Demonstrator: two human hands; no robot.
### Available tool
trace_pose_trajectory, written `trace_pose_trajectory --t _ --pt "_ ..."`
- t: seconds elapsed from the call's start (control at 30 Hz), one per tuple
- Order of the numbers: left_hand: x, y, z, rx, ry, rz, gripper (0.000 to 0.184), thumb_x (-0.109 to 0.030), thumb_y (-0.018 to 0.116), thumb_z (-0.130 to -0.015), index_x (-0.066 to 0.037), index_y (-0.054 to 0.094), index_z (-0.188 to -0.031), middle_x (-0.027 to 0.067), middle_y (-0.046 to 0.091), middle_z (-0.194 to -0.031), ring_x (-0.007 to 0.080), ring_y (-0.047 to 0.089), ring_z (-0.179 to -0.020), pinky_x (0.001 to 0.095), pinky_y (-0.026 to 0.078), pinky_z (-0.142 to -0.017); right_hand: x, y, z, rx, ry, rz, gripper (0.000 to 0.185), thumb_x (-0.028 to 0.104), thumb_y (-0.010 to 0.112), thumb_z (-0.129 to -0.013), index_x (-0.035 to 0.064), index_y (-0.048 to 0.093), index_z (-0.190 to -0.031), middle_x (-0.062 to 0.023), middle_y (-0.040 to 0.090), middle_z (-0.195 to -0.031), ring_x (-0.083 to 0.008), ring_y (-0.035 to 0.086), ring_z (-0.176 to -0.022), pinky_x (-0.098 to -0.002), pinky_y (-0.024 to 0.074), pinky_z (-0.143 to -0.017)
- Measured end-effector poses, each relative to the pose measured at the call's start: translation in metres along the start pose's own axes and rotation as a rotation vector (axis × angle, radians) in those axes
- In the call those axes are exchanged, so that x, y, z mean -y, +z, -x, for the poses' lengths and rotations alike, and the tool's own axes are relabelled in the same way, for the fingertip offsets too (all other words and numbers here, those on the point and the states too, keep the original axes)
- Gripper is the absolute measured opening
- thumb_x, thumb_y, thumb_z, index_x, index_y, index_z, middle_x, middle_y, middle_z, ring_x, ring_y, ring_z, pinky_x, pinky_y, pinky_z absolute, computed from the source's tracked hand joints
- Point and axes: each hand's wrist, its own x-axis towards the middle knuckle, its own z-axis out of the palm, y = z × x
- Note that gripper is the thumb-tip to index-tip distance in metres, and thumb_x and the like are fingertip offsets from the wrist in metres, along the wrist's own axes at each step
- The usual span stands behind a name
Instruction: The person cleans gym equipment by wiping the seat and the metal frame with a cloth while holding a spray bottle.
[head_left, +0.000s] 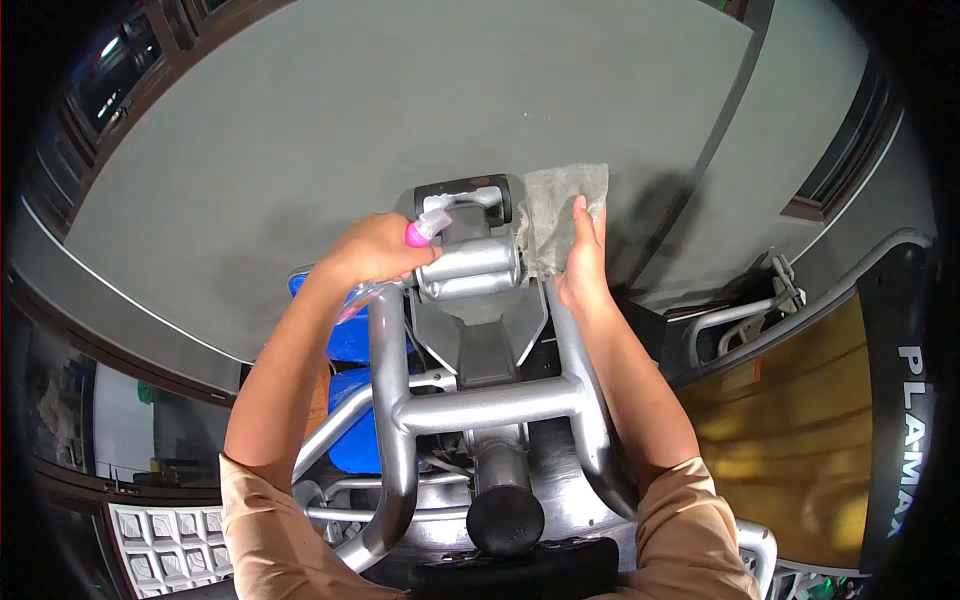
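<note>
A person's left hand [378,252], its grip closed around a clear spray bottle with a pink-and-clear nozzle [427,228], is at the left side of a silver tubular metal frame [488,405]. The right hand [585,250] grips a thin grey cloth [562,215], thumb in front, at the frame's far right. Between the hands are a silver cylinder [470,258] and, just beyond it, a black-edged handle [462,190]. Blue pads [352,425] show at left, below the left forearm. At right, a gold-brown panel [785,430] has a black border with white capital letters running down it, reading "PLAMAX"; no other writing is legible.
</note>
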Motion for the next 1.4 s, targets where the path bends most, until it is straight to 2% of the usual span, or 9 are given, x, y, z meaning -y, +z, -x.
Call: trace_pose_trajectory --t 0.2,0.47,0.8,0.9,0.97,1.03,1.1,1.27,1.4 --pt "-0.001 -0.001 0.004 -0.076 0.004 -0.014 0.042 -0.046 0.070 -0.085 -0.006 0.070 -0.074 0.0067 0.066 -0.063 0.0211 0.066 -0.062 0.0390 0.051 -0.065 0.007 0.010 0.006 -0.015 -0.042 0.132 0.065 0.032 0.061 -0.102 0.0145 0.029 -0.155 -0.0106 0.042 -0.150 -0.0252 0.043 -0.137 -0.0450 0.0397 -0.111" --pt "0.006 -0.002 0.006 -0.128 -0.039 -0.005 0.044 -0.049 0.070 -0.084 -0.005 0.071 -0.076 0.0077 0.067 -0.062 0.0228 0.068 -0.066 0.0400 0.052 -0.067 0.007 0.014 0.004 0.031 -0.070 0.140 0.058 0.002 0.063 -0.095 0.0096 0.035 -0.146 -0.0091 0.052 -0.135 -0.0204 0.051 -0.126 -0.0372 0.0408 -0.108" --pt "0.008 0.006 0.054 -0.388 0.075 0.322 0.046 -0.046 0.072 -0.085 0.000 0.072 -0.094 0.0138 0.070 -0.075 0.0279 0.070 -0.074 0.0405 0.053 -0.072 0.005 0.016 -0.012 0.084 -0.079 0.235 0.054 0.014 0.062 -0.097 0.0086 0.041 -0.147 -0.0076 0.054 -0.137 -0.0206 0.054 -0.122 -0.0373 0.0423 -0.106" --pt "0.011 0.004 0.063 -0.316 0.034 0.416 0.044 -0.045 0.072 -0.088 -0.001 0.072 -0.095 0.0066 0.067 -0.071 0.0176 0.066 -0.070 0.0364 0.051 -0.069 0.005 0.027 -0.029 0.141 -0.094 0.512 0.046 0.016 0.063 -0.096 0.0061 0.051 -0.139 -0.0115 0.058 -0.131 -0.0250 0.059 -0.119 -0.0373 0.0451 -0.102" --pt "0.019 0.006 0.063 -0.171 0.072 0.481 0.042 -0.045 0.072 -0.091 -0.003 0.072 -0.092 0.0029 0.064 -0.071 0.0133 0.061 -0.069 0.0348 0.050 -0.067 0.007 0.037 -0.035 0.289 -0.374 1.271 0.036 0.017 0.064 -0.094 0.0041 0.060 -0.128 -0.0173 0.061 -0.122 -0.0321 0.059 -0.120 -0.0386 0.0474 -0.099" --pt "0.024 0.011 0.062 -0.151 0.146 0.517 0.041 -0.045 0.072 -0.092 -0.004 0.071 -0.093 0.0013 0.063 -0.072 0.0119 0.060 -0.070 0.0337 0.049 -0.066 0.005 0.053 -0.031 0.364 -0.416 1.377 0.030 0.013 0.064 -0.091 0.0065 0.066 -0.119 -0.0188 0.063 -0.115 -0.0381 0.061 -0.117 -0.0437 0.0513 -0.095" --pt "0.023 0.013 0.065 -0.129 0.224 0.551 0.040 -0.044 0.072 -0.093 -0.004 0.071 -0.094 -0.0003 0.061 -0.073 0.0106 0.058 -0.071 0.0326 0.049 -0.065 0.002 0.066 -0.029 0.773 -0.282 1.791 0.029 0.010 0.063 -0.088 0.0117 0.070 -0.116 -0.0143 0.066 -0.116 -0.0374 0.065 -0.111 -0.0473 0.0540 -0.093" --pt "0.021 0.019 0.081 -0.455 0.204 0.739 0.037 -0.037 0.073 -0.094 -0.004 0.066 -0.108 -0.0022 0.061 -0.077 0.0074 0.056 -0.072 0.0279 0.047 -0.066 0.001 0.076 -0.035 0.928 -0.264 1.927 0.034 0.008 0.058 -0.088 0.0187 0.074 -0.116 -0.0123 0.070 -0.119 -0.0352 0.068 -0.108 -0.0475 0.0563 -0.092" --pt "0.018 0.029 0.083 -0.672 0.172 0.864 0.035 -0.029 0.074 -0.094 -0.004 0.063 -0.114 -0.0032 0.059 -0.077 0.0068 0.055 -0.072 0.0268 0.046 -0.066 -0.011 0.086 -0.043 0.884 -0.286 2.078 0.025 0.007 0.061 -0.088 0.0088 0.076 -0.108 -0.0133 0.074 -0.110 -0.0331 0.070 -0.109 -0.0452 0.0594 -0.086"
